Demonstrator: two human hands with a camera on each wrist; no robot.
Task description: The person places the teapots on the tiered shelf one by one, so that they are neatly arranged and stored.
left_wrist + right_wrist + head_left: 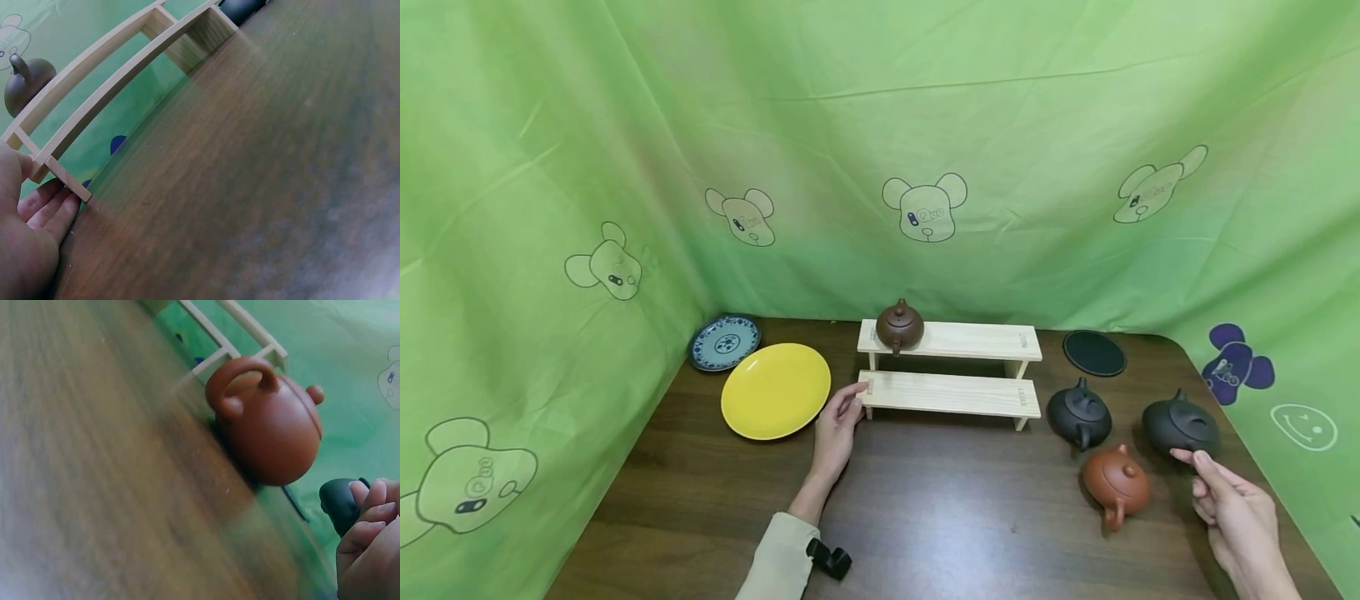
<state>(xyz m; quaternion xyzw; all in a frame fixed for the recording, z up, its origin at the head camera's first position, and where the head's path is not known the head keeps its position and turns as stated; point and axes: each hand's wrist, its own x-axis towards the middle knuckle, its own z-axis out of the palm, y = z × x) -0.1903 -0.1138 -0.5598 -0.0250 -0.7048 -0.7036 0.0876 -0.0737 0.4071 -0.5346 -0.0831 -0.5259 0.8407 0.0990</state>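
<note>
My left hand (835, 433) grips the left end of the lower step of a two-step wooden stand (951, 392); in the left wrist view its thumb lies at the board's end and its fingers by the leg. A dark brown teapot (900, 326) sits on the upper step's left end. At the right, my right hand (1242, 515) pinches the handle of a black teapot (1180, 421), the handle mostly hidden by the fingers. Close by stand an orange-brown clay teapot (1116, 483), large in the right wrist view, and another black teapot (1078, 414).
A yellow plate (775, 392) lies left of the stand, with a blue patterned plate (726, 342) behind it. Toward the back right is a dark round mat (1094, 353). Green printed cloth (820, 125) hangs around the brown wooden table (940, 508).
</note>
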